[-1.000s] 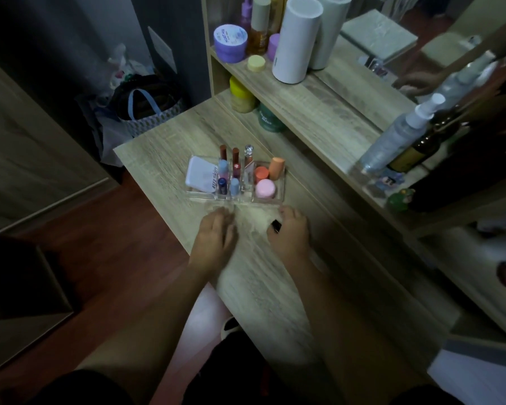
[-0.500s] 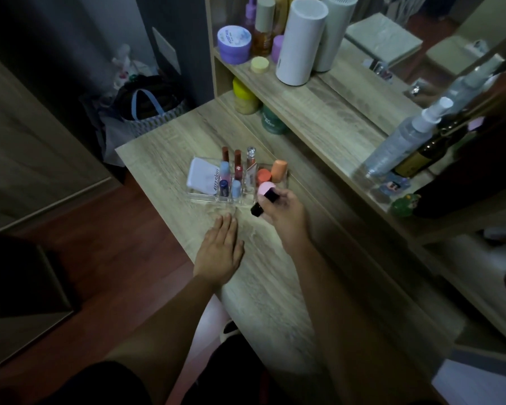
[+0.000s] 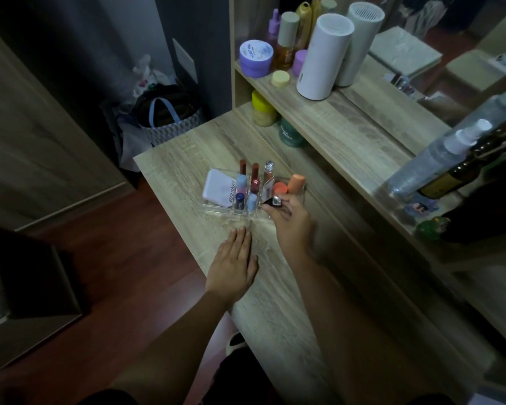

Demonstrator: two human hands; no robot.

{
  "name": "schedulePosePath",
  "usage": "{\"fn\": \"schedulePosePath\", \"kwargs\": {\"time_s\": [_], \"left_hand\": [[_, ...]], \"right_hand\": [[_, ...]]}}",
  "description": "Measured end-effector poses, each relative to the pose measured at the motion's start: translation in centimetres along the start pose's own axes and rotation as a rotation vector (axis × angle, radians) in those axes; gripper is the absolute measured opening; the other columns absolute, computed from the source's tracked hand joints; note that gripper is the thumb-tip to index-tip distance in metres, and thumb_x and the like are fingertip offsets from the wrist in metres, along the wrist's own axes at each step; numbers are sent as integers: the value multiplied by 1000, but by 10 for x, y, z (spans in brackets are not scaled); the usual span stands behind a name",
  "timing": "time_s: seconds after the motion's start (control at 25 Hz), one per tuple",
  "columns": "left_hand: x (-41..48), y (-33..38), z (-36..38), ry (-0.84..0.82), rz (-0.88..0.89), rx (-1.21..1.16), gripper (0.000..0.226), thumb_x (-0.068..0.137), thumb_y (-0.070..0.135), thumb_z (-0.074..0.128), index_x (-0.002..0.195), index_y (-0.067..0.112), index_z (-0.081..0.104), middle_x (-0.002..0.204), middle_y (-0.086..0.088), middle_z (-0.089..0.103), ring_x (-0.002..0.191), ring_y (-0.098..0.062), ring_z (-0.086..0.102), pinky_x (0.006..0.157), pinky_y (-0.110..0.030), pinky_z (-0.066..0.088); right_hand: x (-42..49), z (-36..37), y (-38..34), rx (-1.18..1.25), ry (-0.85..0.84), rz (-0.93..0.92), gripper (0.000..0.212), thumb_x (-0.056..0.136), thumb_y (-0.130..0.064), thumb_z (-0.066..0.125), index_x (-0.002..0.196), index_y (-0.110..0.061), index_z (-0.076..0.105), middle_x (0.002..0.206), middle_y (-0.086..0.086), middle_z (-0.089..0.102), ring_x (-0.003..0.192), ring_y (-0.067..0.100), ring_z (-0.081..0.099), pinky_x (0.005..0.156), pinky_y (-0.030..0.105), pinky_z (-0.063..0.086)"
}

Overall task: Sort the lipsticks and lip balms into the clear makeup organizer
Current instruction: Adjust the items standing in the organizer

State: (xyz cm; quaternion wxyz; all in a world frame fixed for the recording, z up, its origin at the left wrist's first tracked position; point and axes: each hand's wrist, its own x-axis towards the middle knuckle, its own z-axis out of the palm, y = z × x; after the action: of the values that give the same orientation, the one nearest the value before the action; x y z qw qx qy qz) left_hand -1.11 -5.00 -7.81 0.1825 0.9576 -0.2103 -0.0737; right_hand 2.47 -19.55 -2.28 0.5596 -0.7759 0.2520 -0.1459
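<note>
The left hand (image 3: 233, 263) lies flat and open on the counter (image 3: 275, 311), palm down, holding nothing; its fingertips point toward the near edge of the clear makeup organizer (image 3: 216, 210), which sits just ahead of both hands.

Ahead of the left hand, the organizer's left compartment holds a flat white case (image 3: 218, 189). Next to it, the narrow slots carry upright tubes: a dark blue one (image 3: 239, 199) and a pale blue one (image 3: 251, 201) in front, two reddish lipsticks (image 3: 255, 174) behind.

The right hand (image 3: 289, 223) is closed around a small black lipstick (image 3: 273, 202), pinched between thumb and fingers. The tube hangs tilted over the organizer's near edge, close to the slots; whether it touches the plastic I cannot tell. Beyond the right hand, two orange pieces (image 3: 295, 182) stand in the right compartment.

The lipstick is probably light, stiff and smooth (a glossy case like this slips easily). A hold around the middle of the barrel, as now, looks right: it leaves one end free to go into a slot. The organizer itself seems light enough to slide, so the idle left hand could steady it.
</note>
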Motion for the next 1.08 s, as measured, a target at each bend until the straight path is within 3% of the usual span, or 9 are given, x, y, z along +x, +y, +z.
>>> {"fn": "schedulePosePath", "kwargs": {"time_s": [0.16,0.28,0.56,0.76,0.96,1.08], "left_hand": [[0,-1,0,4,6,11,55,94,30,46,141,5,35,151,-14,34,142,-29,27,114,-44,28],[0,-1,1,-12,7,1,56,96,33,41,144,7,30,154,-12,28,145,-27,21,117,-39,21],[0,-1,0,-16,12,0,57,97,35,38,145,8,26,156,-11,24,146,-25,16,119,-38,16],[1,-1,1,15,14,-6,55,95,31,44,142,5,33,153,-14,31,144,-28,23,116,-42,25],[1,-2,1,-9,17,-24,56,96,33,41,144,7,28,155,-12,26,145,-26,18,119,-40,20],[2,-1,-5,20,15,-127,55,96,31,44,144,8,30,155,-12,28,145,-25,19,118,-36,17]], "right_hand": [[2,8,4,-34,-44,-32,30,75,-3,76,104,-6,68,104,14,72,81,5,67,72,4,52],[0,12,7,-86,-44,-81,31,74,-3,77,103,-6,69,103,16,71,83,15,70,78,25,59],[3,14,10,-197,-38,-170,39,76,-3,75,115,-4,67,104,20,69,87,27,69,83,37,57],[6,19,8,-164,-28,-78,29,77,-10,75,104,-8,67,104,16,69,82,17,70,80,35,60],[8,21,8,-157,-28,-70,30,75,-9,77,103,-7,67,103,16,68,79,15,67,74,22,56],[10,20,9,-176,-29,-69,29,74,-9,78,101,-8,66,99,14,70,74,10,64,65,4,49]]}}
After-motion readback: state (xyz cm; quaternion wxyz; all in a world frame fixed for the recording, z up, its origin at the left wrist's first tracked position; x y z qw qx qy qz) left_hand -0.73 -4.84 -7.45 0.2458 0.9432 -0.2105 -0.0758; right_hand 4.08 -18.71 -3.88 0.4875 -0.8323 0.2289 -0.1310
